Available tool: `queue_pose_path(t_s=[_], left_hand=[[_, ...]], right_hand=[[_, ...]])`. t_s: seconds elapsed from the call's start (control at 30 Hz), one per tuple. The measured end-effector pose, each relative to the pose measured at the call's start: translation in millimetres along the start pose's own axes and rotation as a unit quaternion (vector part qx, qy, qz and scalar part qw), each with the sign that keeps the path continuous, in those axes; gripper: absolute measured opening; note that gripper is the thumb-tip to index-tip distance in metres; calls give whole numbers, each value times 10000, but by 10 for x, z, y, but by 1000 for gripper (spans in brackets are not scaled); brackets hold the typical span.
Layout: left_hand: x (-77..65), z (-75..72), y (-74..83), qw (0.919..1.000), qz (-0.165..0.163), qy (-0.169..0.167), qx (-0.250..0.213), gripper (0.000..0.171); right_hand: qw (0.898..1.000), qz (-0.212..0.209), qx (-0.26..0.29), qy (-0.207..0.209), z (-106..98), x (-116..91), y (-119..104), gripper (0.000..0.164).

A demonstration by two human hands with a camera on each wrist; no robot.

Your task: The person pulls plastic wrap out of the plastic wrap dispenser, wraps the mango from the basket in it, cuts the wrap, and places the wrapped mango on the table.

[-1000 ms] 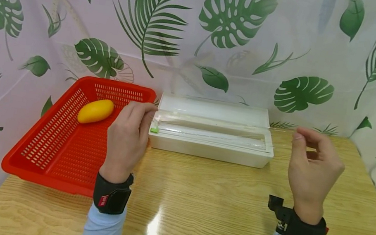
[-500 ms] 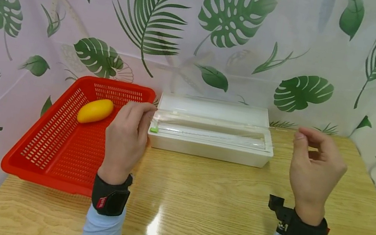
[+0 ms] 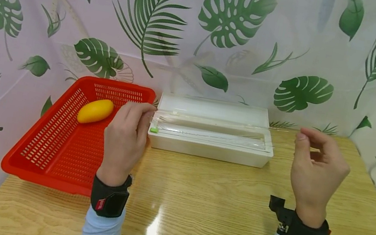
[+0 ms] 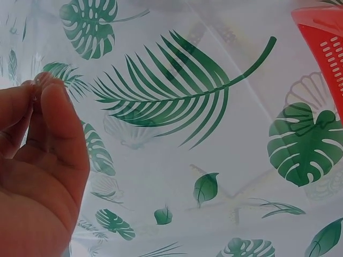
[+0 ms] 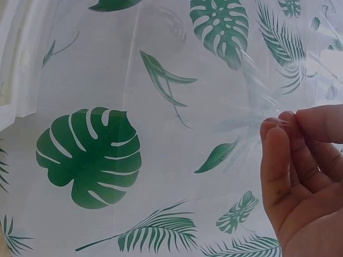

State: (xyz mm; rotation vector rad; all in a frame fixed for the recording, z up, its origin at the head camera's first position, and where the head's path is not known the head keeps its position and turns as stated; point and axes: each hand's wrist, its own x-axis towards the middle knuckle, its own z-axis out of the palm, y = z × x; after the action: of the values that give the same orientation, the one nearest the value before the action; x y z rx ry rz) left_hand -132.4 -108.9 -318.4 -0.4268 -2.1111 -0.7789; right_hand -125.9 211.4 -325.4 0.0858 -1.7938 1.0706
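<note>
The box (image 3: 208,151), mid-frame, is open, and clear wrap (image 3: 213,126) is already pulled out above it. The left hand (image 3: 123,139) and right hand (image 3: 318,174) each pinch an edge. It looks not cut yet. The fruit (image 3: 96,111) sits bare in the basket (image 3: 15,166), left in the frame.

No text, brand or number can be read with certainty. A small red tag (image 3: 100,204) on the black wristband (image 3: 116,205), left of centre near the bottom of the head view, is marked with pale lettering too small to be deciphered.
</note>
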Motion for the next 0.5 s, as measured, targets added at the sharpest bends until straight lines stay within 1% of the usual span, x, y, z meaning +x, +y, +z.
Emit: queue_pose_path(t_s=[0.27, 0.5], left_hand=[[4, -19, 24, 10000, 15, 67, -8, 11], [-1, -38, 38, 10000, 6, 82, -4, 11]], right_hand=[[9999, -44, 108, 75, -12, 11, -18, 10], [9999, -28, 93, 111, -27, 12, -48, 11]])
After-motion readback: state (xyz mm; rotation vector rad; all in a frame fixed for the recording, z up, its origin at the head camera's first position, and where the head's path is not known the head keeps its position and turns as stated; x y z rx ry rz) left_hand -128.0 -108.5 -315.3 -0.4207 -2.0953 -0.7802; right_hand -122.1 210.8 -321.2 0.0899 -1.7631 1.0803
